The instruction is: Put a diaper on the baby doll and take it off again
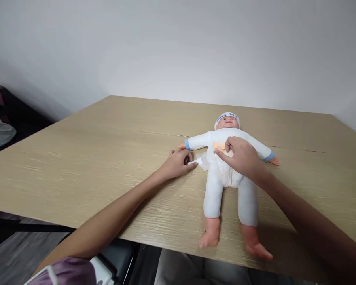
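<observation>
A baby doll (214, 198) in a white suit with blue cuffs lies on its back, its feet toward me. Around its hips is a white diaper (225, 174) with an orange-printed front band. My left hand (178, 162), left of the doll's waist, pinches the diaper's side tab (199, 161), which is stretched out sideways. Over the doll's belly, my right hand (243, 156) rests at the diaper's front band with thumb and fingers curled. Its palm hides part of the band and the doll's far side, and I cannot make out whether it grips the edge.
The doll lies on a wooden table (77, 170) with a seam across it, backed by a white wall (178, 47). Dark and pink items (6, 103) stand beyond the left edge. Below the front edge are a dark chair (118, 257) and my legs (180, 269).
</observation>
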The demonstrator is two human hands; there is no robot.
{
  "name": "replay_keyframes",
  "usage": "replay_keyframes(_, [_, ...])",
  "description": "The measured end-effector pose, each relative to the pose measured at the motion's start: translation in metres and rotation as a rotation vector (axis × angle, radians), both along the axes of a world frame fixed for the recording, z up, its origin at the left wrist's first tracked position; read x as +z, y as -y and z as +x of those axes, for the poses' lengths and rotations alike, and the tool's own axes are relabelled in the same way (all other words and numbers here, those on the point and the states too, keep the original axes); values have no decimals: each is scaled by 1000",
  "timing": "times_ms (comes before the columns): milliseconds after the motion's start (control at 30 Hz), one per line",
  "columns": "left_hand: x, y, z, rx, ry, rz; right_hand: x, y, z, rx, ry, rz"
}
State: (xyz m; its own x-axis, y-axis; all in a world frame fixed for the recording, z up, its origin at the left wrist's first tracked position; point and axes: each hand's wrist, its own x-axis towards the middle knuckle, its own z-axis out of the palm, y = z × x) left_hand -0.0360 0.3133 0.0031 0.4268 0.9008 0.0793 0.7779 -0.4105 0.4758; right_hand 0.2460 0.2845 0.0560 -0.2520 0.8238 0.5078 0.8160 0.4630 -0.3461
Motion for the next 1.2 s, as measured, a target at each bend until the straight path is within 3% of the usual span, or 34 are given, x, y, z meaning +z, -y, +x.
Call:
replay_keyframes(100, [5, -5, -2, 43, 116, -174, 1, -5, -3, -17, 21, -94])
replay_keyframes(233, [21, -13, 7, 12, 487, -358, 2, -3, -1, -17, -4, -140])
replay_keyframes(300, [32, -16, 21, -10, 614, -366, 2, -3, -1, -8, -4, -147])
replay_keyframes(433, [49, -18, 63, -24, 644, -388, 1, -4, -3, 3, 18, -126])
replay_keyframes(567, [45, -19, 94, -79, 723, -474, -1, -5, -2, 15, 30, -127])
replay_keyframes(800, [19, -15, 89, -142, 1000, -381, 5, -6, -2, -1, -39, -238])
replay_keyframes(967, [6, -7, 81, -133, 1013, -306, 4, -7, -2, -72, -116, -316])
replay_keyframes(1100, [15, 8, 75, -59, 934, -129, 1, -9, 0, -78, -199, -222])
replay_keyframes(1200, [33, 35, 66, -233, 799, 10, 5, 9, -2, -40, -235, 2])
